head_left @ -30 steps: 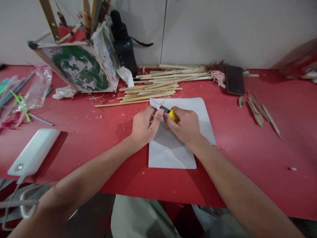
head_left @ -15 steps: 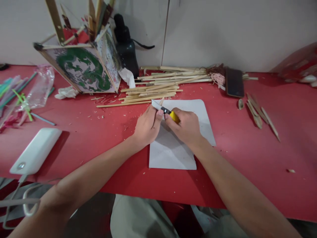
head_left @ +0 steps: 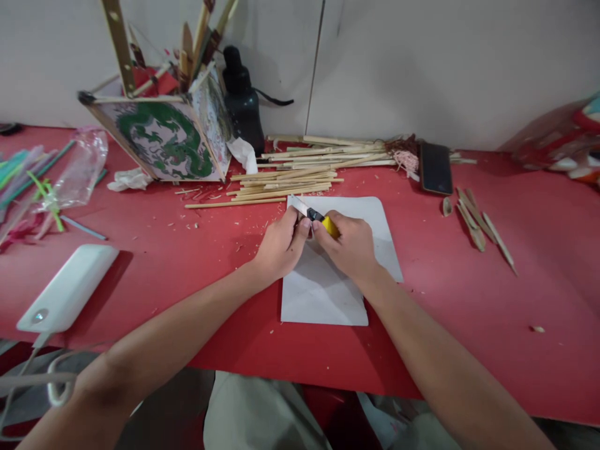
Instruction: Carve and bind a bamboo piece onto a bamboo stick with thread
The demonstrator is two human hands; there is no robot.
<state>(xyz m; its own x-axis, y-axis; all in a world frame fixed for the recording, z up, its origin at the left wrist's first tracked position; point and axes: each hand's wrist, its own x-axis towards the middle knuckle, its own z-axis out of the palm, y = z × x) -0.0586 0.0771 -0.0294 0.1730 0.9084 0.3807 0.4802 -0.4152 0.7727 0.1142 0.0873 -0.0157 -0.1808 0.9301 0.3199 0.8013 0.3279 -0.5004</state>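
Observation:
My right hand (head_left: 352, 244) is closed on the yellow and black handle of a utility knife (head_left: 315, 215), its blade angled up and to the left. The fingers of my left hand (head_left: 281, 244) are closed just under the blade, and what they hold is hidden. Both thumbs meet near the base of the blade. Below the hands lies a white sheet (head_left: 325, 300) on the red table (head_left: 225, 337). Behind them are thin bamboo sticks (head_left: 285, 181), with small shavings scattered to the left.
At the back left stand a dragon-patterned box (head_left: 164, 137) holding tools and a black bottle (head_left: 244, 106). A white power bank (head_left: 70, 287) is at left. A phone (head_left: 435, 169) and carved wooden pieces (head_left: 473, 219) lie at right.
The whole view has shifted slightly, with the things at the back now lower in it. The wooden tip that showed beside the blade is no longer seen. Both hands keep their hold.

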